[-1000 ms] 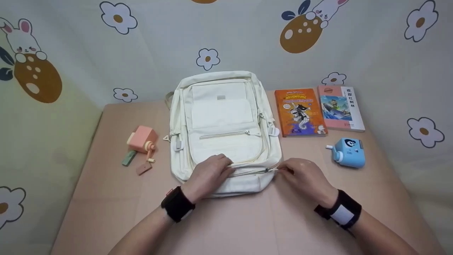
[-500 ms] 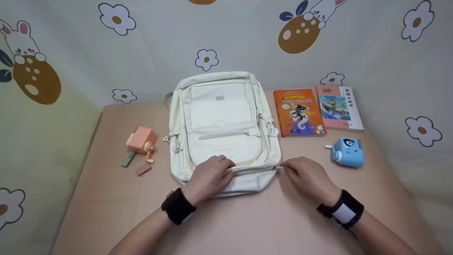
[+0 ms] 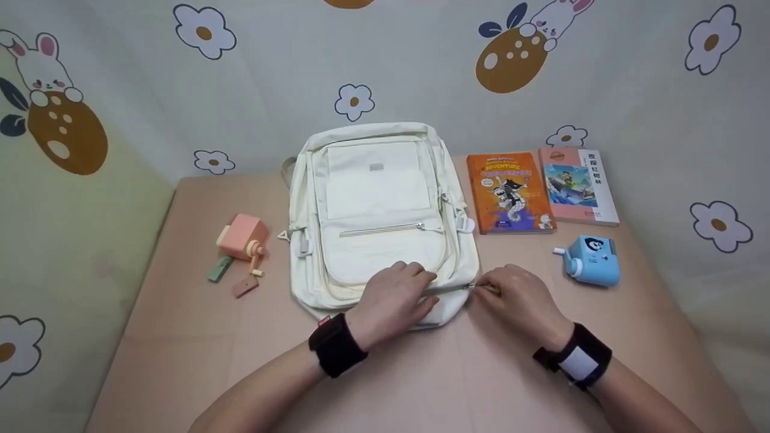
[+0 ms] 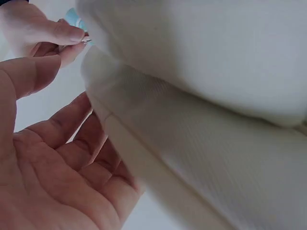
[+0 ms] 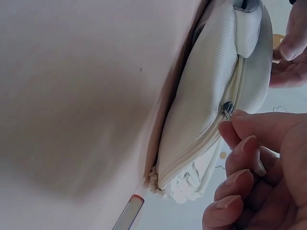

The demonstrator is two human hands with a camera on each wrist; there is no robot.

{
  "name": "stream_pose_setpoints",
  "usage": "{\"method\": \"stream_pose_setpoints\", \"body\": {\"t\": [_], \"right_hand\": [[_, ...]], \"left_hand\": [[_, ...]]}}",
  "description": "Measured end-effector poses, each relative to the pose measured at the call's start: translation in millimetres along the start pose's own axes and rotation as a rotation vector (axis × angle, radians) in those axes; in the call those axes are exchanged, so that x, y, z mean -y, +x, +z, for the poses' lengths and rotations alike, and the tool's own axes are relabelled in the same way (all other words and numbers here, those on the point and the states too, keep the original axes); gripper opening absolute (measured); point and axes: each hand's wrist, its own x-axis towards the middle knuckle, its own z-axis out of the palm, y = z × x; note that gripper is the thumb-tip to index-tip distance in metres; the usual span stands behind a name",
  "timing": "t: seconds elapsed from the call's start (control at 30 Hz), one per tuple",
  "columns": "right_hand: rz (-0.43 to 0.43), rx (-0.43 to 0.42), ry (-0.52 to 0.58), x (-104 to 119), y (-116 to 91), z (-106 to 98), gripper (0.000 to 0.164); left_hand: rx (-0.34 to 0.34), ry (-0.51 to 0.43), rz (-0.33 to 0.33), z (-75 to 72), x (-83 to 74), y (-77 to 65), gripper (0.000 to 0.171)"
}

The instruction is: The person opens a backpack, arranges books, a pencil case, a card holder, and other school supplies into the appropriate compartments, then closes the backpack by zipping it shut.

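Note:
A cream backpack (image 3: 379, 192) lies front side up on the table, its top toward the back. My right hand (image 3: 520, 300) pinches a zipper pull between thumb and index finger at the bag's lower right corner. In the right wrist view the metal slider (image 5: 228, 108) sits on the zipper track, right at those fingertips. My left hand (image 3: 394, 300) rests on the bag's lower front, just left of that corner. The left wrist view shows its fingers (image 4: 76, 148) loosely bent against the cream fabric, thumb held apart.
Right of the bag lie an orange book (image 3: 511, 192) and a pink-and-white book (image 3: 579, 186), with a blue crank pencil sharpener (image 3: 592, 260) nearer me. On the left are a pink crank sharpener (image 3: 242, 236), a green block (image 3: 220, 269) and a small pink block (image 3: 245, 287).
My right hand has drawn the zipper pull rightward to the bag's corner. Since half a second ago my left hand has slid right along the lower front.

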Motion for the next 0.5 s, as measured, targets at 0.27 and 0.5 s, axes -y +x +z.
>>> {"method": "stream_pose_setpoints", "body": {"t": [0.27, 0.5], "right_hand": [[-0.025, -0.06, 0.022, 0.1, -0.1, 2.8, 0.01], [0.004, -0.038, -0.012, -4.4, -0.3, 3.4, 0.005]], "left_hand": [[0.025, 0.101, -0.041, 14.0, -4.7, 10.6, 0.016], [0.004, 0.105, -0.026, 14.4, -5.5, 10.6, 0.022]]}}
